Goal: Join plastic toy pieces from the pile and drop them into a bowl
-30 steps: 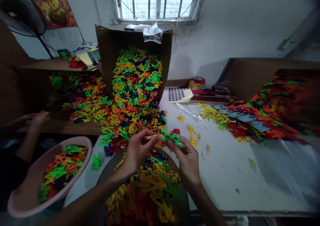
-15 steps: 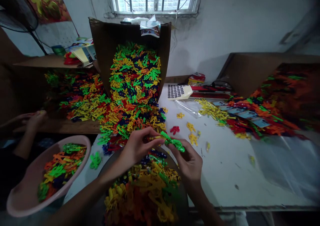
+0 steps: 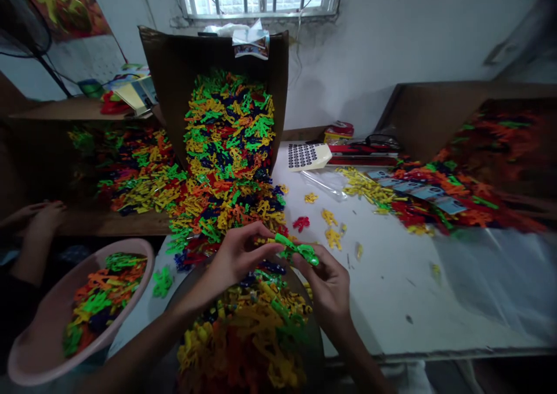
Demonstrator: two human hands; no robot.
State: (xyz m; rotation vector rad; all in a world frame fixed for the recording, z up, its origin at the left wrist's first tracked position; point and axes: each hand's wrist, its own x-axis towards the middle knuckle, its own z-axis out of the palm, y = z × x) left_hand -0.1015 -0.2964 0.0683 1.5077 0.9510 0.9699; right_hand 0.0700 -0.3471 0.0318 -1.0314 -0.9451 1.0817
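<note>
Above the basin, my right hand (image 3: 328,278) grips a bright green plastic figure-like piece (image 3: 307,253) between thumb and fingers. My left hand (image 3: 241,252) is closed in a pinch at the green piece's left end. A small yellow plastic part (image 3: 264,241) shows between its thumb and forefinger. Whether the two parts are joined is hidden by the fingertips. Beneath both hands, a dark round basin (image 3: 319,339) is heaped with yellow, orange, green and blue plastic pieces (image 3: 243,330).
A tipped cardboard box (image 3: 281,92) spills mixed pieces onto the white table (image 3: 387,301). Loose yellow figures (image 3: 333,238) and a red one (image 3: 301,224) lie right. A pink basin (image 3: 148,266) stands left, near another person's hands (image 3: 46,217). Plastic bags (image 3: 491,284) lie right.
The view has turned slightly, so the scene sits a little further left. Both hands keep their grip on the parts with little visible change. The other person's hands have shifted slightly.
</note>
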